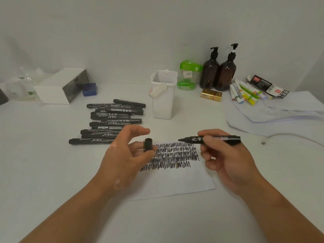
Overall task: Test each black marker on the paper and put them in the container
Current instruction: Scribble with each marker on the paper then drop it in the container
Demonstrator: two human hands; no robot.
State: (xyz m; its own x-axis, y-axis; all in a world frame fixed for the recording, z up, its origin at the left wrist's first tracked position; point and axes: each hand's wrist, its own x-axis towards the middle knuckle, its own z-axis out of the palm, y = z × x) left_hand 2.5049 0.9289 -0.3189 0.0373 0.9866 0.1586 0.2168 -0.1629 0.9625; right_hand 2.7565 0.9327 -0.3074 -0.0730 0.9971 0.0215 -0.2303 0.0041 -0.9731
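My right hand [226, 160] grips an uncapped black marker [194, 139], held level above the paper with its tip pointing left. Between the thumb and a finger of my left hand [122, 158] sits the marker's black cap [148, 144], its open end facing up. Beneath both hands lies a white paper [175, 181] covered in rows of black scribbles [175, 155]. A pile of several capped black markers [112, 120] lies on the table to the left. The white container [164, 95] stands upright behind the paper.
At the back right stand two brown pump bottles [217, 71], a green-lidded jar [188, 76] and a gold box [211, 95]. Coloured markers [245, 93] and loose sheets [280, 111] lie far right, with a cable [289, 135]. A white box [61, 86] sits back left.
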